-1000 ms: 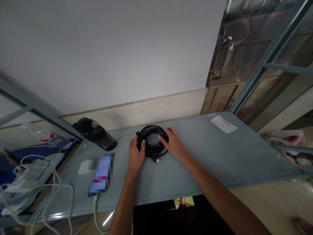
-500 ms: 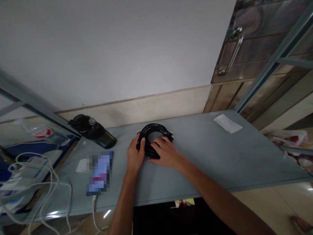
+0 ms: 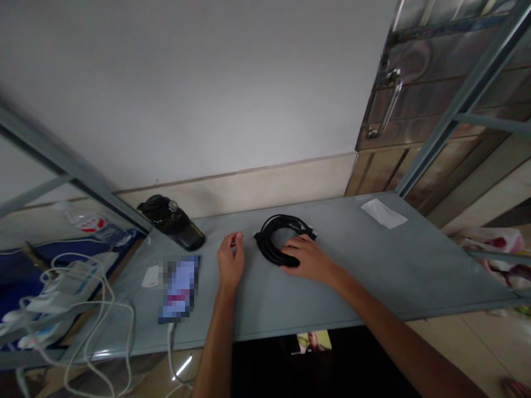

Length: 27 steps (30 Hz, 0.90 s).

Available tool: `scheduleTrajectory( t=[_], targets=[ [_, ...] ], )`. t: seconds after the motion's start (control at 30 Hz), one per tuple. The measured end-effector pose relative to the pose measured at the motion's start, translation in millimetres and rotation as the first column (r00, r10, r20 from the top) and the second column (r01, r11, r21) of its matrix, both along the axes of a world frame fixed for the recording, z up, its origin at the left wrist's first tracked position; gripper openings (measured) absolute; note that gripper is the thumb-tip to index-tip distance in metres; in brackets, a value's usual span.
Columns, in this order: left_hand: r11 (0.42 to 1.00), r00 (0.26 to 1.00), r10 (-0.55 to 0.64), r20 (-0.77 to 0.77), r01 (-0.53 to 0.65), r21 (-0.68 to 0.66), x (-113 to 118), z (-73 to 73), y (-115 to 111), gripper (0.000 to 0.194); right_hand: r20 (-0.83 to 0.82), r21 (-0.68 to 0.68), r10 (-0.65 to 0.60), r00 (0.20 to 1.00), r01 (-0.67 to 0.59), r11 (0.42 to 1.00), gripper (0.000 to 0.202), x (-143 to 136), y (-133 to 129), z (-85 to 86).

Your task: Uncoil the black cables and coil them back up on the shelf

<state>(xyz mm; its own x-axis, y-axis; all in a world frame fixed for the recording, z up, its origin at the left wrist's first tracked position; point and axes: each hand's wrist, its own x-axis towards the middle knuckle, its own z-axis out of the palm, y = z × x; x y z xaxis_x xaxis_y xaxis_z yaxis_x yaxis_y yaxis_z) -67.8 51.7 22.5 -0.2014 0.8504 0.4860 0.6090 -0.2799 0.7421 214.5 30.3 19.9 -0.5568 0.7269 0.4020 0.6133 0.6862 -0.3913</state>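
A coiled black cable point(image 3: 271, 251) lies on the grey table point(image 3: 348, 287), with a connector end point(image 3: 313, 233) at its right side. My right hand point(image 3: 309, 258) is closed over the near right part of the coil, fingers reaching into the ring. Left of the coil and apart from it, my left hand point(image 3: 231, 262) is held with curled fingers and the thumb near the index finger. A small dark reddish spot shows between them; I cannot make out what it is.
A black bottle point(image 3: 176, 224) lies tilted at the back left. A phone point(image 3: 180, 290) with a white cord is in front of it, beside a white paper piece point(image 3: 150, 276). A white slip point(image 3: 384, 213) lies back right. White cables point(image 3: 110, 309) hang over the left edge.
My left hand has let go of the coil. The coil has moved right, with my right hand on it. The view has shifted slightly.
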Motion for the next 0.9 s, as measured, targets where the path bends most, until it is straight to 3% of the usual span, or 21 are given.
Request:
scheduleTrajectory(
  t=[0.17, 0.3, 0.37, 0.5, 0.6, 0.7, 0.8, 0.9],
  targets=[
    [1.000, 1.000, -0.025, -0.001, 0.025, 0.006, 2.3, -1.5, -0.6, 0.041, -0.112, -0.087, -0.031, 0.993, 0.021, 0.996, 0.029, 71.3, -16.9, -5.2],
    [0.998, 0.998, -0.061, -0.022, 0.061, 0.005, 6.0, -1.6, 3.1, 0.039, -0.234, -0.188, -0.106, 0.967, 0.062, 0.980, 0.033, 111.8, -21.5, 12.5],
    [0.997, 0.996, -0.078, -0.032, 0.078, -0.001, 7.2, -1.6, 5.1, 0.038, -0.394, -0.229, -0.192, 0.899, 0.107, 0.968, 0.035, 123.6, -12.7, 26.1],
    [0.998, 0.997, -0.069, -0.029, 0.068, -0.005, 6.4, -0.2, 4.3, 0.040, -0.629, -0.282, -0.402, 0.665, 0.287, 0.915, 0.059, 137.1, 27.1, 37.2],
    [0.999, 0.999, -0.034, -0.012, 0.034, -0.014, 4.1, 1.4, 0.3, 0.043, -0.724, -0.344, -0.486, 0.489, 0.355, 0.869, 0.074, 137.9, 54.5, 23.5],
    [0.999, 1.000, -0.016, -0.009, 0.016, -0.031, 2.9, 2.7, -2.6, 0.046, -0.766, -0.409, -0.522, 0.374, 0.343, 0.846, 0.077, 134.9, 64.4, 0.9],
    [0.999, 1.000, -0.012, -0.021, 0.011, -0.047, 4.0, 4.1, -2.6, 0.046, -0.766, -0.444, -0.546, 0.338, 0.336, 0.831, 0.076, 137.0, 63.5, -17.8],
    [0.997, 0.999, -0.023, -0.036, 0.020, -0.070, 6.6, 6.0, -1.1, 0.045, -0.742, -0.465, -0.569, 0.354, 0.339, 0.818, 0.075, 143.2, 63.3, -28.0]
  ],
)
